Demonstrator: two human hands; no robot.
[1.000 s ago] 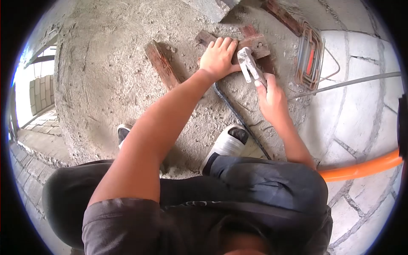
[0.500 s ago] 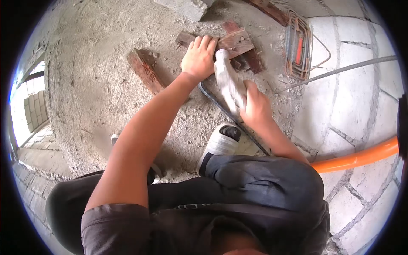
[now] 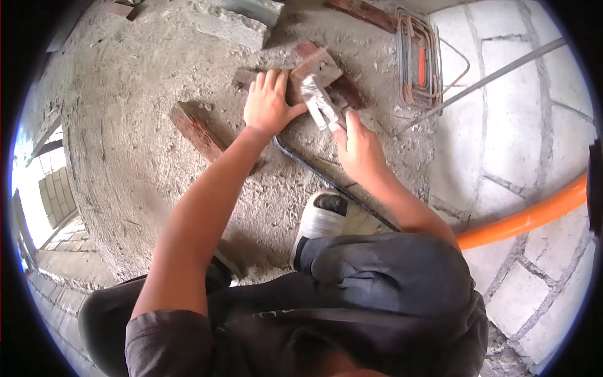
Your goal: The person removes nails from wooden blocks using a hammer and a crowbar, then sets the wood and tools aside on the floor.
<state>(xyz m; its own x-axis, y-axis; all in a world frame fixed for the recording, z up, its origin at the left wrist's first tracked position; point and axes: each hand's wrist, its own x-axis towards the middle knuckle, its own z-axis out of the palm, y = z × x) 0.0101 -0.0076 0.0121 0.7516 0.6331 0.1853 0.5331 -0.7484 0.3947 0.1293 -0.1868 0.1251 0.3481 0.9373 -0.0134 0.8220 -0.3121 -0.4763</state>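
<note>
My left hand point(image 3: 267, 108) presses down on a short wooden board point(image 3: 319, 66), its fingers over the far edge and the thumb out to the right. Crosswise under the board lies a second, reddish piece of wood point(image 3: 353, 93). In my right hand point(image 3: 364, 149) is a claw hammer point(image 3: 318, 100), fingers wrapped around the handle. Its pale head, smeared by motion, overlaps the board's near edge just right of my left thumb. A dark bent bar point(image 3: 317, 173) runs from below my left wrist toward my right knee.
A rough wood block point(image 3: 196, 133) lies to the left on the dusty floor. Farther off are a concrete chunk point(image 3: 235, 26) and another timber point(image 3: 364, 14). Bent steel stirrups point(image 3: 403, 69), a long rebar point(image 3: 483, 81) and an orange pipe point(image 3: 527, 217) lie to the right.
The hammer has swung, its head now turned more level and nearer the board. My right hand has shifted up and left. The whole view has drifted, with the boards now farther left.
</note>
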